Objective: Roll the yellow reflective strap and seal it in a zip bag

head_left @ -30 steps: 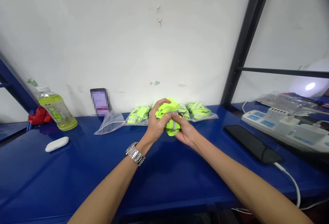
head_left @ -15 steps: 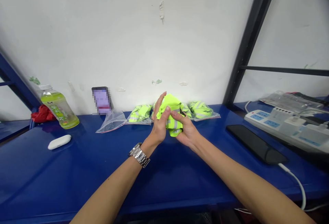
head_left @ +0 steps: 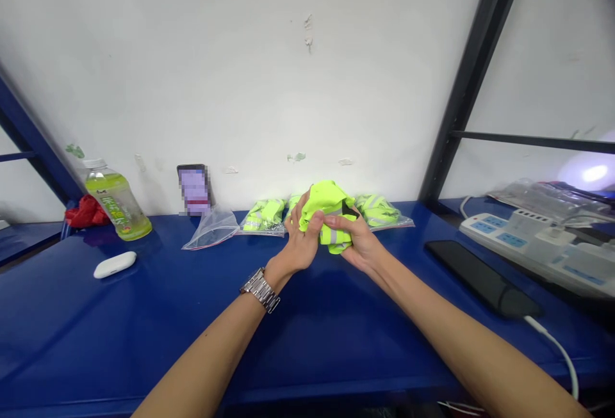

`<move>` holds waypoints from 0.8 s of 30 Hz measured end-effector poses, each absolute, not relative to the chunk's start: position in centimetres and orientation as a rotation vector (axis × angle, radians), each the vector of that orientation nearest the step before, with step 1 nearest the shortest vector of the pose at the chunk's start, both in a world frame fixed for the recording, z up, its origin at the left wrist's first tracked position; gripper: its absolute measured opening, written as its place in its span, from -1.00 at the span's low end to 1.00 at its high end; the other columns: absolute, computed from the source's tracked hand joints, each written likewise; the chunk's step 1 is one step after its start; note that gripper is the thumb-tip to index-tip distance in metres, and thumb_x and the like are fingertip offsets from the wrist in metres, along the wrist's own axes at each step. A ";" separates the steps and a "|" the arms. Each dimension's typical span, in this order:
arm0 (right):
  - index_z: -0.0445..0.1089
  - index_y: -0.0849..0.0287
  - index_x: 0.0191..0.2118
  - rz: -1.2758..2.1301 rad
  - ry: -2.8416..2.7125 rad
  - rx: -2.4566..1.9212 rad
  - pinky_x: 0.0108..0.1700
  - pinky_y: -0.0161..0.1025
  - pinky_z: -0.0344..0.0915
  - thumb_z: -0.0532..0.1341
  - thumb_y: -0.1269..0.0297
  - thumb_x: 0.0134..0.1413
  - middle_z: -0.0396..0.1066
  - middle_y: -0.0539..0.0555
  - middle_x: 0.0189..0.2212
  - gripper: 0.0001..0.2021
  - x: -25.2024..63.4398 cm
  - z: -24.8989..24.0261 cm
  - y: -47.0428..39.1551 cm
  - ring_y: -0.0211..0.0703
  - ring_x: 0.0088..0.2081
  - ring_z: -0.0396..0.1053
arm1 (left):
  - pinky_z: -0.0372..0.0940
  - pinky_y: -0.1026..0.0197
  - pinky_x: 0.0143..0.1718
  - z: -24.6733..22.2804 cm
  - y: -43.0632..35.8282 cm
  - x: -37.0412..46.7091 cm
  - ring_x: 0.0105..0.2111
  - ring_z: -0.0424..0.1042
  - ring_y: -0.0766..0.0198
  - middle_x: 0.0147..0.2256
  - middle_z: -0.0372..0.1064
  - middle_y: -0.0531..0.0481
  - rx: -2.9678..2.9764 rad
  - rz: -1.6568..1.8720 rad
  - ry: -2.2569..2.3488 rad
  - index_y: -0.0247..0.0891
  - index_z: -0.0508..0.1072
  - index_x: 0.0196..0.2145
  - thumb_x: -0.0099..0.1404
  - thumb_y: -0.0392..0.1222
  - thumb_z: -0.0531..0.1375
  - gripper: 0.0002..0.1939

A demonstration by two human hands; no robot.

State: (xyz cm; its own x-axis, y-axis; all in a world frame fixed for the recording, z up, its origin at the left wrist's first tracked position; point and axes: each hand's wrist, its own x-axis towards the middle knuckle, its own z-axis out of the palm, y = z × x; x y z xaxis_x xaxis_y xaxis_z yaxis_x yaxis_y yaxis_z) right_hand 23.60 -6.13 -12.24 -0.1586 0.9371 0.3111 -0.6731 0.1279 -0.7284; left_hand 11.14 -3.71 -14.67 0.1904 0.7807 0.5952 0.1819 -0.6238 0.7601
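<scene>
Between my two hands is a bundled neon-yellow reflective vest (head_left: 328, 199) with grey stripes and a dark patch at its right, held above the blue table (head_left: 346, 335). My left hand (head_left: 303, 237), a metal watch on its wrist, is closed around the left side. Gripping the right side is my right hand (head_left: 358, 239), its thumb near the left thumb. Behind the hands, along the wall, lie clear bags of the same folded cloth, one bag (head_left: 264, 215) to the left and another bag (head_left: 378, 210) to the right. An open clear zip bag (head_left: 211, 229) lies farther left.
A drink bottle (head_left: 118, 200), red cloth (head_left: 87, 212), white earphone case (head_left: 115, 265) and propped phone (head_left: 195, 189) occupy the left. On the right are a charging black phone (head_left: 480, 277), a power strip (head_left: 533, 239) and a dark upright post (head_left: 461, 98).
The vest bundle has been turned and squeezed in my hands, showing more of its dark patch. My left fingers have folded farther around it. The view has shifted slightly.
</scene>
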 end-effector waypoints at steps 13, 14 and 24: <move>0.32 0.15 -0.08 1.130 -0.956 -0.611 -0.19 -0.09 0.47 0.51 0.41 -0.46 0.52 0.00 -0.39 -0.33 25.0 -12.5 -5.1 -0.05 -0.34 0.52 | 0.03 -0.09 0.18 -11.2 -3.4 5.8 0.16 0.14 0.02 0.15 -0.04 -0.28 2.329 0.940 1.284 -0.21 -0.19 0.33 0.36 0.24 -0.13 -0.26; 0.29 0.16 0.00 1.137 -0.957 -0.655 -0.20 -0.07 0.47 0.52 0.41 -0.48 0.53 0.02 -0.38 -0.24 25.4 -12.6 -5.2 -0.03 -0.34 0.52 | 0.09 -0.03 0.15 -10.5 -3.4 4.2 0.09 0.23 0.07 0.11 0.03 -0.24 2.389 0.923 1.339 -0.22 0.02 0.28 0.38 0.21 -0.18 -0.34; 0.12 0.12 0.22 1.122 -0.938 -1.068 0.07 0.00 0.33 0.55 0.41 -0.62 0.38 0.23 0.00 0.10 26.2 -13.7 -7.3 0.08 -0.07 0.46 | 0.25 0.11 -0.35 -10.1 -2.0 -12.1 -0.29 0.45 -0.05 -0.29 0.41 -0.20 2.666 -0.175 2.145 -0.24 0.39 -0.13 0.33 0.00 -0.05 -0.64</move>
